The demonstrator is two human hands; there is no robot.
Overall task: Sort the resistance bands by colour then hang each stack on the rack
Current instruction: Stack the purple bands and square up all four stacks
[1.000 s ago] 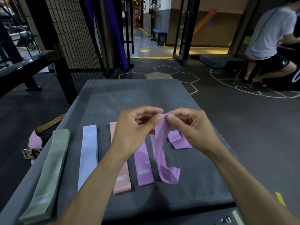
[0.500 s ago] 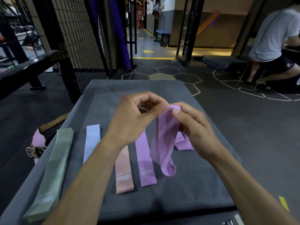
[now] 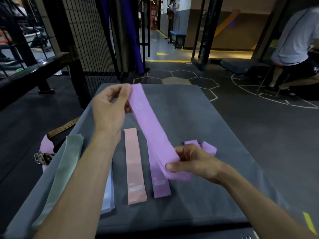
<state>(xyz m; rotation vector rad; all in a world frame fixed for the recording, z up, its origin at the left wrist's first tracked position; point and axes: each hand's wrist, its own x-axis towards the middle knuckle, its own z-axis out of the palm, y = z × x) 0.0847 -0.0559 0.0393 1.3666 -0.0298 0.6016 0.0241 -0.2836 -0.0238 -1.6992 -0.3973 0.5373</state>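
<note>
Purple band [image 3: 150,128] pinched taut btwn my left hand [image 3: 110,109] & right hand [image 3: 195,163]; 4 colour stacks laid on surface [image 3: 215,121] (crumpled purple band [image 3: 205,147] left), nothing hung yet

The purple band [image 3: 151,125], stretched flat between the left hand [image 3: 110,109] and the right hand [image 3: 193,163], bears a faint pale mark near its far end that looks like "10", though it is too blurred to be sure; the pink band [image 3: 134,166] and the purple band on the mat [image 3: 161,187] each carry small white printed labels near their near ends, too blurred to read; a yellow arrow [image 3: 161,53] is painted on the corridor floor.
</note>
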